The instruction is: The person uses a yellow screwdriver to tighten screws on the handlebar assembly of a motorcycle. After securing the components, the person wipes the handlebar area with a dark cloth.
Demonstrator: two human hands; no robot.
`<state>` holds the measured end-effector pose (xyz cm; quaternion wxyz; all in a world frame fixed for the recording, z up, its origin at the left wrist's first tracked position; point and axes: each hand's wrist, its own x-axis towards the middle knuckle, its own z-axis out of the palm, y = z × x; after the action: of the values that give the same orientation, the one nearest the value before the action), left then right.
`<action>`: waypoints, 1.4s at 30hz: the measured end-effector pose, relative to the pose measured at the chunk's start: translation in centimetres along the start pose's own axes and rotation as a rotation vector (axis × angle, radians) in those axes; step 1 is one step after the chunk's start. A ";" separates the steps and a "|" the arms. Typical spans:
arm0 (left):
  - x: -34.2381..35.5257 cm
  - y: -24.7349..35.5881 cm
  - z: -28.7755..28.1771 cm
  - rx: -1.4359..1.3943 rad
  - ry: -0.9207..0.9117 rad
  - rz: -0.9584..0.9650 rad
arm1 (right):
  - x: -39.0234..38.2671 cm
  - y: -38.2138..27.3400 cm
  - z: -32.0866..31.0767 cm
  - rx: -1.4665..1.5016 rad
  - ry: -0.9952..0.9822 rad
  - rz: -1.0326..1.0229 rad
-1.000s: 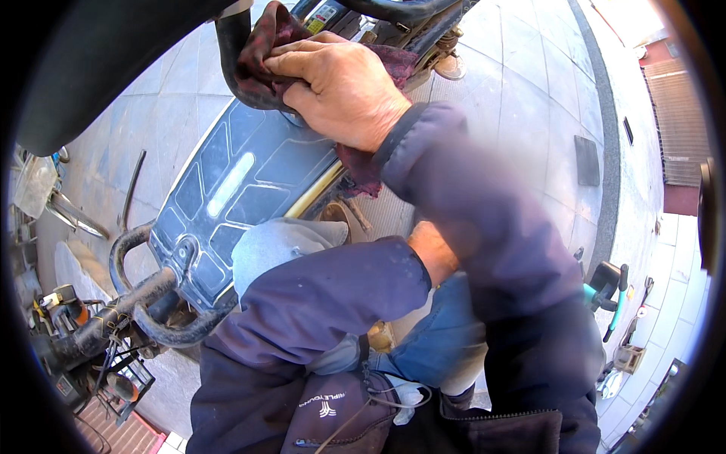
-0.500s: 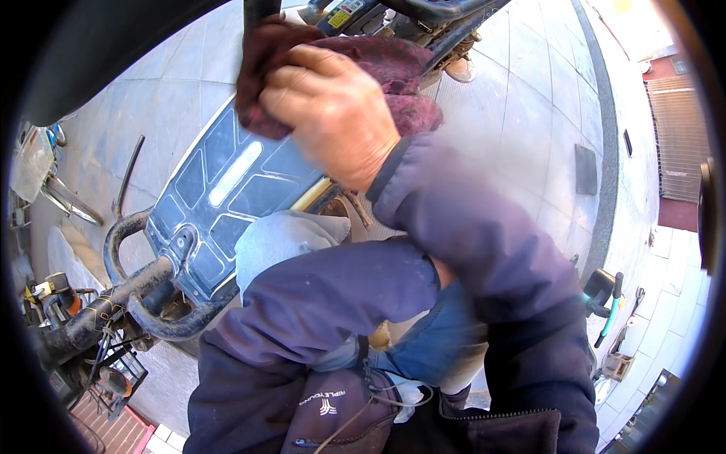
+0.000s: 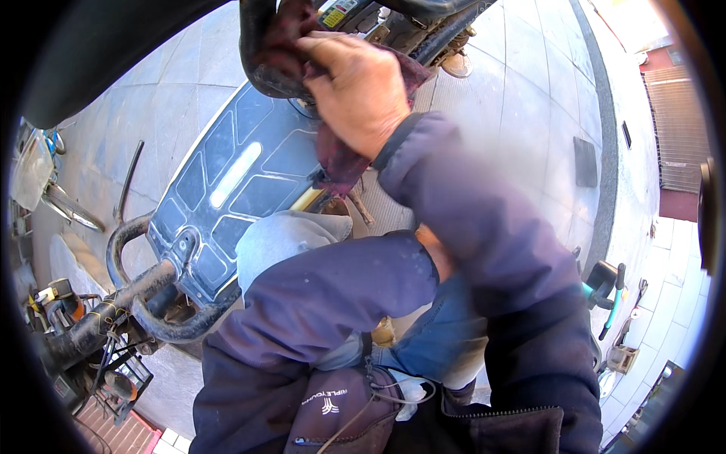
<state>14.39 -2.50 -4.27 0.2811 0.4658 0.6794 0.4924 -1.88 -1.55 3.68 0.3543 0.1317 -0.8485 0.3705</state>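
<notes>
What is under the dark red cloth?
A bent black tube and blue-grey footboard show at the edges of the cloth; whatever the cloth and right hand cover is hidden.

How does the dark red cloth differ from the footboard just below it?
The cloth is crumpled and hangs in folds, while the footboard lies spread out as a broad panel. The cloth is dark red with darker patches; the footboard is dark blue-grey with pale outlines and one pale stripe. The right hand holds the cloth, but not the footboard. Both are partly hidden from view.
</notes>
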 end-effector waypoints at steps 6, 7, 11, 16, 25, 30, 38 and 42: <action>-0.4 0.4 -1.5 0.049 -0.112 -0.091 | 2.7 1.5 -0.8 -0.093 -0.146 -0.066; -0.6 -0.6 -0.9 0.043 -0.112 -0.111 | 3.2 1.7 -0.5 -0.100 -0.164 -0.056; -0.6 -3.3 2.4 -0.434 0.193 -0.024 | 5.4 3.1 2.0 -0.057 -0.228 -0.007; -0.3 -1.9 1.7 -0.364 0.178 0.009 | 8.0 2.7 2.6 0.048 -0.321 0.105; 0.7 -2.2 2.3 0.184 0.243 0.160 | 3.4 1.4 -0.7 -0.148 -0.308 0.039; 0.8 -1.1 0.6 0.432 -0.083 0.075 | -0.4 2.0 -5.1 -0.226 -0.360 0.019; 0.5 -0.1 -0.2 0.536 -0.222 0.007 | -1.4 4.4 -11.3 -0.415 -0.350 0.463; 0.6 -0.2 -0.2 0.546 -0.256 -0.056 | -0.8 4.1 -9.4 -0.291 -0.166 0.516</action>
<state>13.95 -2.07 -4.36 0.2424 0.5637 0.7581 0.2208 1.44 8.02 5.40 0.1933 -0.1102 -0.9240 0.3110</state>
